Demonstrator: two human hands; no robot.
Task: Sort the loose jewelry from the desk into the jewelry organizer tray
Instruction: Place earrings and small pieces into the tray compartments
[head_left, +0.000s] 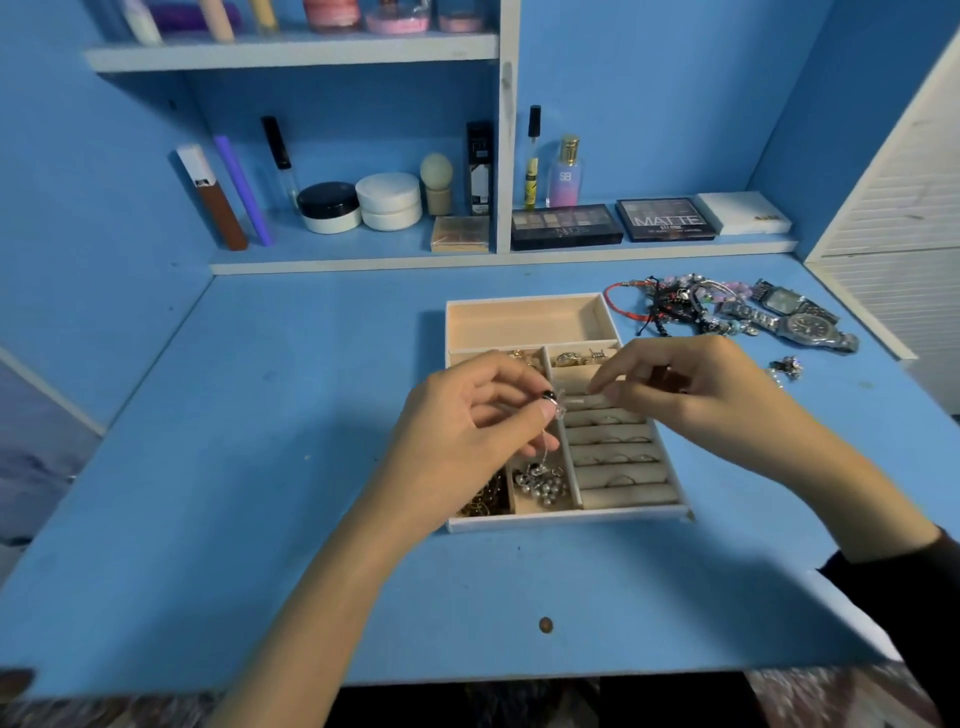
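Jewelry organizer tray (566, 521) sits at the middle of the frame on a blue desk (260, 415) that fills the lower half. A blue shelf unit (363, 262) with white edges rises behind it across the top.

Both hands hover over the tray's middle. The left hand (462, 431) pinches a small silvery piece (557, 410) between thumb and fingertips, and a thin chain (543, 457) hangs from it toward the compartment below. The right hand (696, 384), fingers curled, pinches the pale clear end of the same piece from the right. The piece is too blurred to name.

A pile of bracelets (675, 306), with red cord, black cord and beads, lies on the desk at upper right, just beyond the tray's far right corner. Two metal watches (810, 327) lie touching its right side, and a little silver trinket (787, 365) lies apart below them.

Inside the tray, thin rings (613, 457) stand in the padded rolls on the right. Silver bits (540, 486) fill the lower middle compartment, gold chains (485, 501) the lower left one, and gold pieces (571, 357) the small compartments above.

On the low shelf at right, one eyeshadow palette (566, 226) reads "NUDES" and the next palette (665, 218) reads "MATTE". A white box (743, 212) lies beside them. Behind stands a pink bottle (565, 174) marked "SB". Jars, tubes and a sponge stand on the shelf to the left; their labels cannot be read.
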